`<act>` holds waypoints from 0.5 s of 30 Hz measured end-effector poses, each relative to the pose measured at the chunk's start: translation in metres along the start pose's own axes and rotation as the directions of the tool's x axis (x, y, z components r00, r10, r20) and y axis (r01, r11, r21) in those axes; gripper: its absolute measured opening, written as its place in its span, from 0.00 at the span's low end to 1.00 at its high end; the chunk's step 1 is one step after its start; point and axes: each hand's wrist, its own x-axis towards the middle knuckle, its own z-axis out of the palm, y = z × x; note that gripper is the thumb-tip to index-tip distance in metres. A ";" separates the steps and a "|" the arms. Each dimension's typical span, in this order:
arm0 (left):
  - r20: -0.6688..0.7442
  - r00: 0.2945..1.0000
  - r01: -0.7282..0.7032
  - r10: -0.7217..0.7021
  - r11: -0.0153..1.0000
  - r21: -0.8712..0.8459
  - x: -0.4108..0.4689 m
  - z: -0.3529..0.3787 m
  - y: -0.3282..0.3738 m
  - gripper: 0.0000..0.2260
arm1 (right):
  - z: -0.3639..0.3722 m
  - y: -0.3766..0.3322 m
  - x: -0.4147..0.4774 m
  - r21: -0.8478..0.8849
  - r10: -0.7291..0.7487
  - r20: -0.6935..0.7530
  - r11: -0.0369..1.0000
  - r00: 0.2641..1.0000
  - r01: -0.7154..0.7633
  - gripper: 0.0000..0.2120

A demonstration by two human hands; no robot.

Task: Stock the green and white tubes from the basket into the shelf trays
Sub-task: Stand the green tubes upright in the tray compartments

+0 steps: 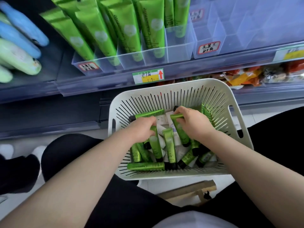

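Head view: we note the basket (166,92) just below the shelf rail, holding loose green tubes (146,166) and white tubes (161,120). The right hand (190,124) has its fingers clenched round one held tube (184,137). The left hand (141,127) curls into the pile, but we cannot tell whether it grasps anything. Both hands cover the middle of the pile. Above, the clear shelf trays (179,52) carry upright stocked tubes (125,30). A price label (148,76) sits on the rail. Blue bottles (21,28) lie at left and snack packets (243,74) at right.
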 end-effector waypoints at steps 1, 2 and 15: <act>-0.028 1.000 0.003 -0.004 0.999 -0.036 -0.008 -0.001 0.002 0.12 | -0.006 -0.003 -0.003 0.002 -0.011 -0.018 1.000 1.000 0.011 0.10; -0.081 0.997 0.002 -0.007 0.998 -0.056 -0.015 -0.002 0.005 0.12 | -0.012 -0.005 -0.005 0.001 -0.026 -0.042 1.000 0.999 0.026 0.10; -0.808 0.554 -0.297 0.200 0.954 0.033 -0.070 -0.141 0.095 0.11 | -0.135 -0.047 -0.026 -0.093 -0.154 -0.474 0.988 0.867 0.125 0.11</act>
